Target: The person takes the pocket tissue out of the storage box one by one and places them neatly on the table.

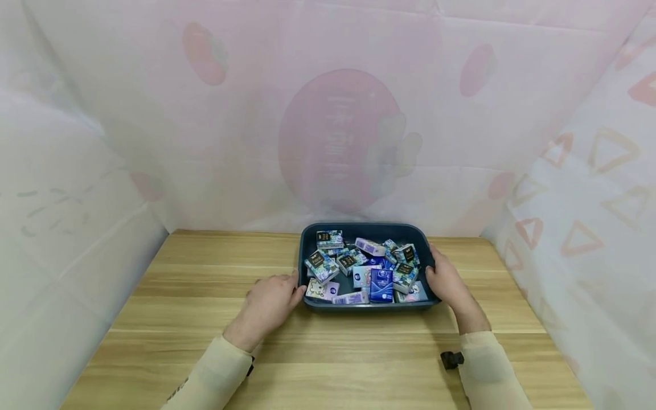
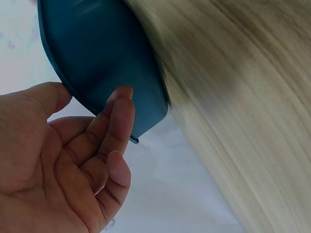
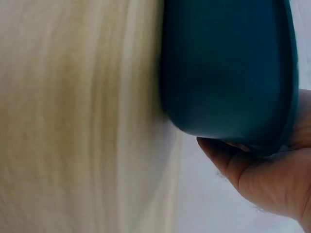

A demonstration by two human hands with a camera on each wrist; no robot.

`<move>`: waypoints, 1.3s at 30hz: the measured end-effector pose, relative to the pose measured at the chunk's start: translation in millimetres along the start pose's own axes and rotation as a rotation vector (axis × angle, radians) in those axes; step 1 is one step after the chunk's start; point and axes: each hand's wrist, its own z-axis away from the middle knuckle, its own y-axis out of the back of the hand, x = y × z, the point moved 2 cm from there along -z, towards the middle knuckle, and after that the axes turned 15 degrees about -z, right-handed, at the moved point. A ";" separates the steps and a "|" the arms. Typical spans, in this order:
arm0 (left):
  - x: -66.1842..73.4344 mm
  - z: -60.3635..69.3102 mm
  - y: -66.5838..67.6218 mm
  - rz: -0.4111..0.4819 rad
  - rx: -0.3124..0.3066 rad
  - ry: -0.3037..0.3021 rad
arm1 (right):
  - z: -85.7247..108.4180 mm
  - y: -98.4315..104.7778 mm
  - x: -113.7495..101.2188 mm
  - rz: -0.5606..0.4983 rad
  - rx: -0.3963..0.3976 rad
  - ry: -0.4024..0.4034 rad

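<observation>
A dark teal plastic bin [image 1: 369, 307] stands at the far side of the table, holding several pocket tissue packs. Among these are floral packs with black labels [image 1: 322, 266], a deep blue pack [image 1: 381, 286] and a pale purple pack [image 1: 370, 246]. My left hand [image 1: 269, 304] holds the bin's left end; in the left wrist view its thumb lies at the rim and bent fingers [image 2: 121, 121] touch the outer wall. At the opposite end my right hand [image 1: 448, 282] grips the rim. The right wrist view shows its thumb [image 3: 223, 158] against the bin; its other fingers are mostly hidden.
The wooden table [image 1: 205, 273] extends around the bin on the left, right and front. Close behind it hangs a pale printed curtain [image 1: 246, 188], with similar sheets [image 1: 579, 193] along both sides. A small black device [image 1: 452, 360] sits at the right wrist.
</observation>
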 end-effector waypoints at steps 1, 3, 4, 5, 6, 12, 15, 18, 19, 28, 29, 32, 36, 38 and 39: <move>-0.1 0.3 -0.3 0.001 -0.001 0.002 | -0.3 0.1 2.7 -0.033 0.000 -0.023; -0.4 0.7 -0.9 0.001 -0.003 0.001 | -0.8 0.0 8.7 -0.109 0.005 -0.067; -0.6 0.8 -1.0 0.002 -0.004 0.001 | -0.7 -0.1 11.0 -0.149 0.008 -0.088; -0.9 0.9 -1.0 0.002 -0.006 0.000 | -0.7 -0.3 12.7 -0.193 0.012 -0.105; -1.2 1.0 -1.3 0.002 -0.011 0.001 | -0.4 -0.6 13.7 -0.240 0.014 -0.119; -3.3 1.9 -1.4 0.004 -0.037 0.002 | -1.6 -1.7 15.3 -0.454 0.007 -0.173; -4.1 2.0 -0.7 0.006 -0.036 -0.002 | -3.6 -2.5 16.4 -0.482 0.006 -0.189; -5.3 2.3 -0.1 0.016 -0.034 -0.005 | -5.2 -3.6 18.3 -0.493 0.013 -0.203; -5.8 2.3 0.2 0.023 -0.033 -0.005 | -5.4 -4.0 18.9 -0.501 0.017 -0.208; -10.0 0.3 2.0 0.065 -0.018 0.033 | -1.7 -6.7 19.1 -0.536 0.049 -0.239; -9.3 -0.7 2.1 0.061 -0.009 0.033 | -1.1 -6.9 19.0 -0.536 0.050 -0.240; -5.7 -4.6 3.4 0.060 0.018 0.023 | -0.4 -7.2 19.2 -0.534 0.047 -0.239; 2.5 -11.8 4.3 0.078 0.018 0.002 | -0.8 -7.3 20.1 -0.542 0.039 -0.231; 6.9 -15.8 4.7 0.084 0.018 -0.012 | -1.2 -7.5 20.1 -0.547 0.038 -0.231; 9.0 -17.8 4.9 0.084 0.020 -0.018 | -1.4 -7.6 20.0 -0.549 0.039 -0.233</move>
